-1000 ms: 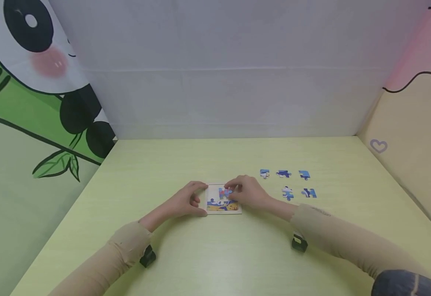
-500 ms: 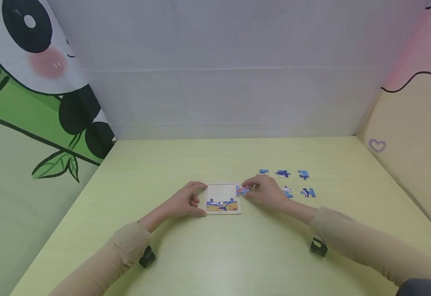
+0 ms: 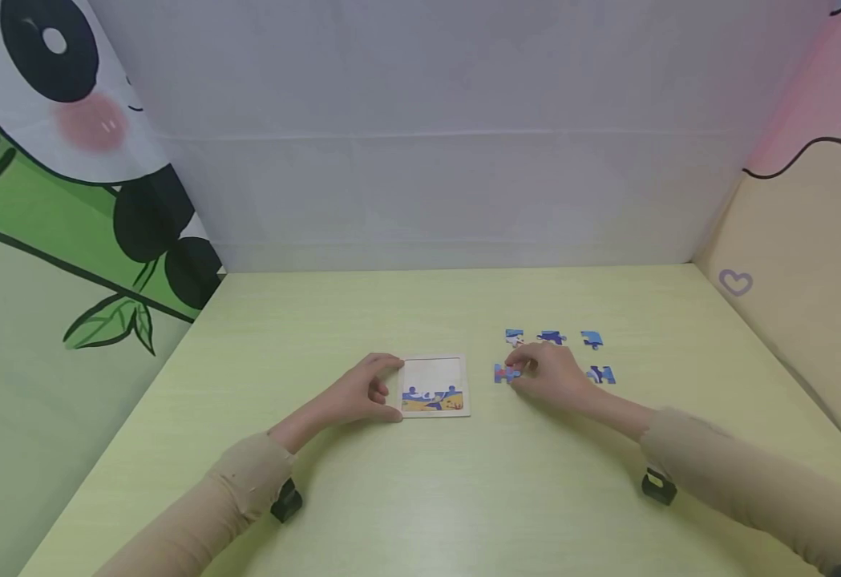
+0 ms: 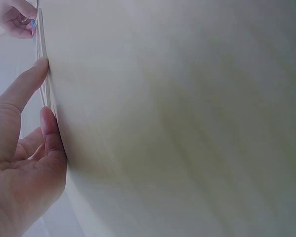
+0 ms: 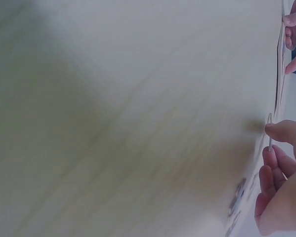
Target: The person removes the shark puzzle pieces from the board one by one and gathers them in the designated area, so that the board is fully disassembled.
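Right hand (image 3: pixel 551 375) has moved rightward, puzzle piece (image 3: pixel 503 373) pinched at its fingertips; left hand (image 3: pixel 361 392) grips the frame (image 3: pixel 430 373) between thumb and forefinger.

There were 1 L hand (image 3: pixel 361 391), 1 R hand (image 3: pixel 551 375), 1 tray (image 3: pixel 430 371), 1 held pc. (image 3: pixel 502 373), 4 other visible loose pcs. (image 3: pixel 592 339), 2 wrist cams (image 3: pixel 287 502).

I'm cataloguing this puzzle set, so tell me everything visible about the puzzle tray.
The puzzle tray is a thin, pale, nearly square board, apparently wooden, with a narrow rim. Fitted pieces fill a strip along its near side, showing blue, white and orange-yellow printing; the inner area beyond them is bare and pale. It lies flat on the table, its left side held by the left hand, fingertips at the corners.
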`<state>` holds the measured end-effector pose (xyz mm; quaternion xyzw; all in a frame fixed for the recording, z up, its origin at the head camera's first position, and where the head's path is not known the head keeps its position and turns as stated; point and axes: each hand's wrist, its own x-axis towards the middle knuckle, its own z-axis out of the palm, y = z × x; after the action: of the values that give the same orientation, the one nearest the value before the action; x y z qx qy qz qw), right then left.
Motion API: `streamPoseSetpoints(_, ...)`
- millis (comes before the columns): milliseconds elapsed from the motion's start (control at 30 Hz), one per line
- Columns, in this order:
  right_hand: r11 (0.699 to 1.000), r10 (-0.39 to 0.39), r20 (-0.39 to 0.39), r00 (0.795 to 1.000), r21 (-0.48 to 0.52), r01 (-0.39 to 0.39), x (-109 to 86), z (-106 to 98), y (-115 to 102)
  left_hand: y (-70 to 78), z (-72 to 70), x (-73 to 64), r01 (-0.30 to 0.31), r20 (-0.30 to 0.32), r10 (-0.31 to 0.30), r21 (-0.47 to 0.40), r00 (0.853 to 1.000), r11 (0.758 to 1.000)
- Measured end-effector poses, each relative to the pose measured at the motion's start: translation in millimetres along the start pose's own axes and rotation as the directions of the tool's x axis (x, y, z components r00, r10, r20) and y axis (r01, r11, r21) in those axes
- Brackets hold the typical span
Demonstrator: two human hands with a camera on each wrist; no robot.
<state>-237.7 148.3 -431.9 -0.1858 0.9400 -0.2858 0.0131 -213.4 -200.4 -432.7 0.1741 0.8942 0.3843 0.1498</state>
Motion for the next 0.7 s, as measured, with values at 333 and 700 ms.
streamPoseSetpoints(333,0.993,-0.061,0.037,0.997,-0.103,0.065,-1.3,-16.5,14.1,0.4,-0.2,-0.2,-0.004,0.003,0.004,-0.009,1.000,1.000)
streamPoseSetpoints(700,0.993,-0.025,0.078,0.997,-0.114,0.033,-4.5,-25.9,13.7,-1.8,0.9,1.7,-0.004,0.004,0.004,-0.010,1.000,1.000)
